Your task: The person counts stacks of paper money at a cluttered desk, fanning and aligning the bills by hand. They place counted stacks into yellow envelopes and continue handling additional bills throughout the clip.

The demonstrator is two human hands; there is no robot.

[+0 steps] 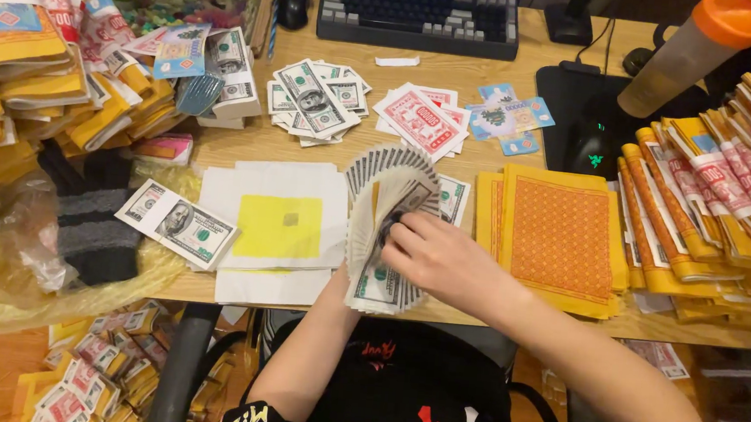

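Wooden surface (459,83) crowded with paper goods. Orange patterned sheets (559,236) lie just right of the fingers; banded yellow-and-red bundles (721,196) stacked beyond them, well to the right. White sheets with a yellow square (279,225) sit just left of the fingers. A strapped bundle of notes (177,223) lies further left. Keyboard (418,11) far ahead of the fingers. Fan of banknotes (384,221) stands over the near edge of the surface, spread wide. Left hand (353,281) is under the fan, mostly hidden, fingers closed around its base. Right hand (439,257) rests on the fan's face, fingers (396,235) curled and pressing among the notes.
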